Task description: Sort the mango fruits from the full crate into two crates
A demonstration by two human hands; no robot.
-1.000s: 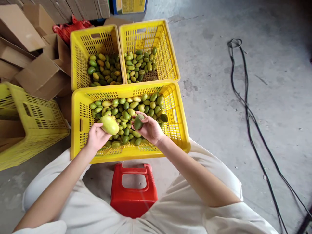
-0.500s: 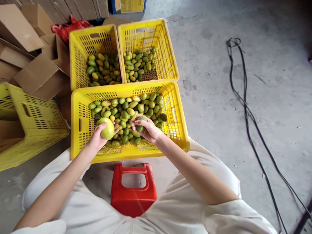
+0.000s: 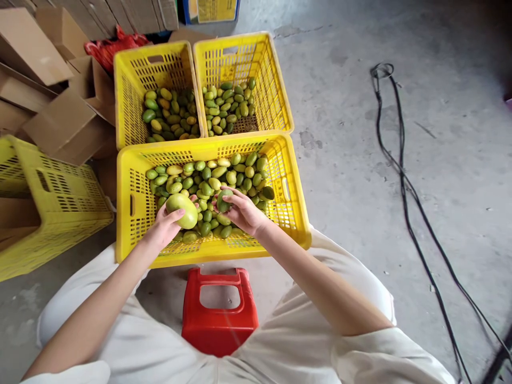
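Note:
My left hand [image 3: 165, 228] is closed around a large pale green mango [image 3: 182, 211], its thumb lying across the front of the fruit. In my right hand [image 3: 245, 212] a smaller dark green mango [image 3: 224, 201] is pinched between thumb and fingers. Both hands are above the front yellow crate [image 3: 214, 250], a short way apart from each other. Beneath them lie many green and yellowish mangoes [image 3: 219, 172], partly hidden by my hands.
Two more yellow crates [image 3: 191, 90] holding mangoes stand behind the front one. At left are another yellow crate [image 3: 72, 186] and a heap of cardboard boxes [image 3: 68, 125]. A red plastic stool [image 3: 220, 325] sits between my legs. Black cable [image 3: 403, 170] lies on the right-hand floor.
My left hand has turned the large mango about within its grip. My right fingers have rolled the smaller mango, bringing it slightly up and left. The crates have stayed put.

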